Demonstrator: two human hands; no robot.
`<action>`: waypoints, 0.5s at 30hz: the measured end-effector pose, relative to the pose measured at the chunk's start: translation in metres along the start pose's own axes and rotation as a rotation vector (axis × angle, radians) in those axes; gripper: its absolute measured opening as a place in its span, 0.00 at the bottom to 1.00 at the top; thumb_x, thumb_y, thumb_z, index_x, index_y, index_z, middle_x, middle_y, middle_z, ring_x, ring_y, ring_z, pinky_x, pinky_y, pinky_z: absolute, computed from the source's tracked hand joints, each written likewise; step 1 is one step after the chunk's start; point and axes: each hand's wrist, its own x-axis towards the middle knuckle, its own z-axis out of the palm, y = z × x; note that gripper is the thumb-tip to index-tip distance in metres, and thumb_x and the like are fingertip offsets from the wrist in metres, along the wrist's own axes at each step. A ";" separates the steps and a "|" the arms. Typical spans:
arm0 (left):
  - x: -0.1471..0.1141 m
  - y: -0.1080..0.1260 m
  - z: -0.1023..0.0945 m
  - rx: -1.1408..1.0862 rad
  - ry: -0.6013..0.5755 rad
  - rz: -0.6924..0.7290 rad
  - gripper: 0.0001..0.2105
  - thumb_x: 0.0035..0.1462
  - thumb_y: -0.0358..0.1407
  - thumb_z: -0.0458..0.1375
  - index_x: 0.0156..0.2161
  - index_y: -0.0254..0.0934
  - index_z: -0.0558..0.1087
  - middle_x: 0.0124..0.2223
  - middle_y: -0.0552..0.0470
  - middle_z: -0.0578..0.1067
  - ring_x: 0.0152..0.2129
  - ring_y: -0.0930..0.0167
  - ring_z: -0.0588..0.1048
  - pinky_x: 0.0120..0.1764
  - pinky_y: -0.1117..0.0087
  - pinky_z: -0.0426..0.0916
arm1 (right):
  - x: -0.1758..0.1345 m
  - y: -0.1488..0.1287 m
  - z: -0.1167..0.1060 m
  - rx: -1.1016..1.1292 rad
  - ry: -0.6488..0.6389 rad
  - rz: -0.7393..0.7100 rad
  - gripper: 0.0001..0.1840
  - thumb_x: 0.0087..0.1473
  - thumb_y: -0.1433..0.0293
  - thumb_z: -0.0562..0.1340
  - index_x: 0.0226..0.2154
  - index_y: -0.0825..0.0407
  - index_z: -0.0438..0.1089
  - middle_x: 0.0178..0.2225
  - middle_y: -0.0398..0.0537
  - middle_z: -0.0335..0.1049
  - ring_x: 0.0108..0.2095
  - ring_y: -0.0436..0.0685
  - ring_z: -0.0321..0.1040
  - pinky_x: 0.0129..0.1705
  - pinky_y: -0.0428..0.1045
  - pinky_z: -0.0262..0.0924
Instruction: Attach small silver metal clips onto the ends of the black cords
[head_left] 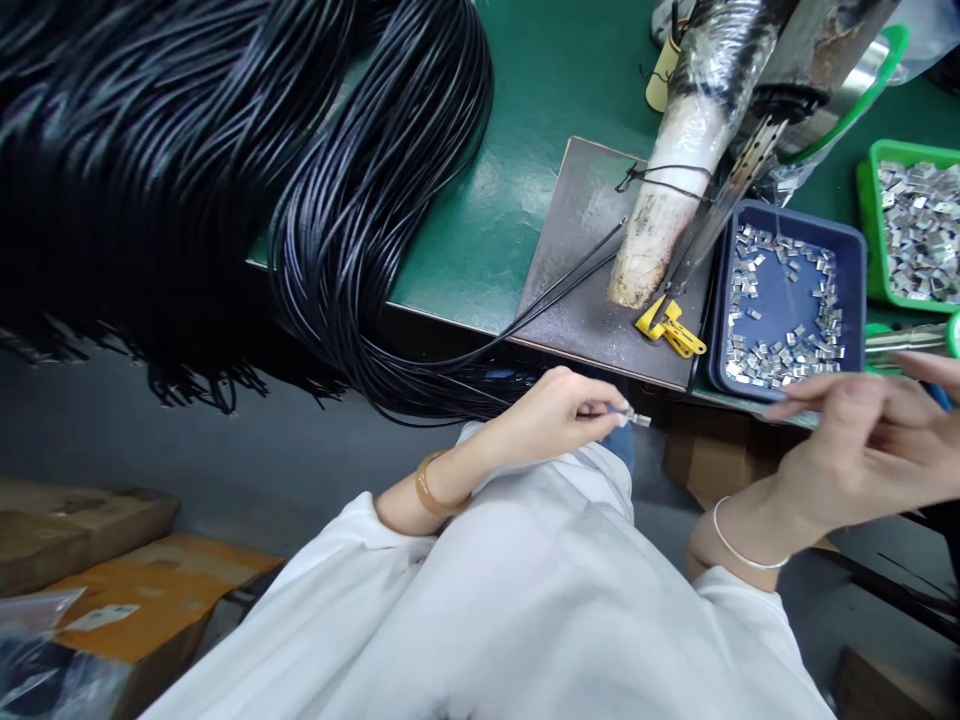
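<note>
My left hand point(566, 412) is closed in a pinch on a black cable, just in front of the table edge. A small metal connector point(639, 418) sticks out past its fingertips, at the cable's end. My right hand point(874, 450) is at the right, its fingers apart and nothing seen in them. Its fingertips are at the front right corner of a dark blue tray point(853, 300), which holds many small metal connector shells point(787, 362). A thick bundle of black cables point(375, 200) hangs over the table edge to the left. Two cable ends point(577, 268) lie on a grey metal plate point(570, 210).
A wrapped white tube point(660, 210) and a metal nozzle point(712, 230) slant down over the plate, by a yellow clip point(671, 325). Right of the tray stands a green bin point(870, 220) of metal parts. Cardboard boxes point(172, 580) stand on the floor at lower left.
</note>
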 end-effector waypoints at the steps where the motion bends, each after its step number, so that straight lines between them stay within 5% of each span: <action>1: 0.001 -0.001 0.001 -0.096 0.078 -0.036 0.07 0.57 0.35 0.59 0.36 0.32 0.77 0.21 0.57 0.69 0.17 0.79 0.61 0.24 0.77 0.55 | -0.004 -0.003 0.005 -0.011 -0.004 0.000 0.13 0.51 0.76 0.68 0.41 0.50 0.73 0.28 0.41 0.72 0.21 0.52 0.74 0.17 0.45 0.62; 3: 0.008 0.000 0.003 -0.281 0.221 -0.081 0.09 0.57 0.37 0.61 0.37 0.31 0.76 0.22 0.56 0.71 0.17 0.79 0.65 0.23 0.77 0.57 | -0.013 -0.010 0.018 -0.036 -0.059 0.009 0.13 0.47 0.78 0.70 0.37 0.50 0.73 0.24 0.39 0.72 0.22 0.54 0.75 0.19 0.46 0.64; 7: 0.024 0.004 0.005 -0.451 0.395 -0.024 0.10 0.53 0.37 0.64 0.36 0.30 0.76 0.22 0.57 0.69 0.18 0.80 0.63 0.24 0.78 0.57 | -0.031 -0.018 0.040 -0.073 -0.210 -0.105 0.08 0.49 0.77 0.69 0.32 0.50 0.72 0.34 0.44 0.79 0.34 0.56 0.79 0.38 0.52 0.74; 15: 0.036 0.011 0.006 -0.413 0.478 0.013 0.07 0.52 0.36 0.64 0.32 0.31 0.76 0.20 0.60 0.57 0.18 0.80 0.54 0.22 0.75 0.49 | -0.041 -0.010 0.064 -0.051 -0.260 -0.112 0.08 0.52 0.77 0.67 0.34 0.50 0.71 0.40 0.46 0.78 0.39 0.54 0.78 0.41 0.51 0.76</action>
